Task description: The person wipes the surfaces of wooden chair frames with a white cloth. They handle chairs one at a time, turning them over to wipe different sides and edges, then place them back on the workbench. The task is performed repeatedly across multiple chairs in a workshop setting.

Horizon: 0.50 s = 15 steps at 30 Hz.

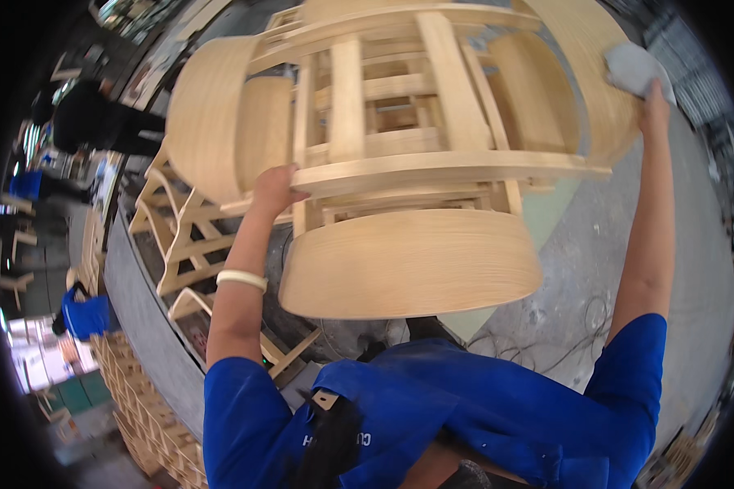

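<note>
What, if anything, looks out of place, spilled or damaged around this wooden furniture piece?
Only the thin dark cables stand out: they lie in loose, tangled loops on the grey floor, which looks untidy. No spill or obvious damage shows on the wooden frame, though blur could hide small flaws.

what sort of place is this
Probably a furniture workshop: a pale wooden frame with curved panels is in front, stacked wooden parts stand at lower left, and a co-worker in blue shows farther back.
</note>
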{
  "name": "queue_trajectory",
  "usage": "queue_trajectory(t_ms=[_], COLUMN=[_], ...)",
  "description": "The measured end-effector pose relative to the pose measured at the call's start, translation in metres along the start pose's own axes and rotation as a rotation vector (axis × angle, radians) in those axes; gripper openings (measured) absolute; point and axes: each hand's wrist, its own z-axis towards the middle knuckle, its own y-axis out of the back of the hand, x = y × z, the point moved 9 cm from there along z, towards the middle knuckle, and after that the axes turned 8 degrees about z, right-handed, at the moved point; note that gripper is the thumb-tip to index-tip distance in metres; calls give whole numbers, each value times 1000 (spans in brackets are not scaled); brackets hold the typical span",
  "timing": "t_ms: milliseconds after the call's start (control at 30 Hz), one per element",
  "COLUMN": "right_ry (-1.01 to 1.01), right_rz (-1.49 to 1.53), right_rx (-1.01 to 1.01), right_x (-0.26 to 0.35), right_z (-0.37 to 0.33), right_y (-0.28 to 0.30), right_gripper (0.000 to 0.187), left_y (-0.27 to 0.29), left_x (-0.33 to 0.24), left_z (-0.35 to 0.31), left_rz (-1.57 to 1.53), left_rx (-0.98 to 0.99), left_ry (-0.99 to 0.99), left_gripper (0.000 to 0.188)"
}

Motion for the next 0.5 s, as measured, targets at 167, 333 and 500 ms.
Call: queue_trajectory(t_ms=[167,333,500], right_ry=[6,82,-28], right_rz=[587,827,1050], right_rx=[-133,46,190], right_x=[39,154,247], right_z=[-11,-108,-257], right_y=[35,71,55], right_gripper=[50,48,48], left_y=[59,82,2], left_x=[-7,56,99], left_z=[-49,-221,-436], left_rz=[-238,-503,-759], left_rx=[-420,-822,-636], left_ry=[-123,226,609], left_gripper=[70,52,37])
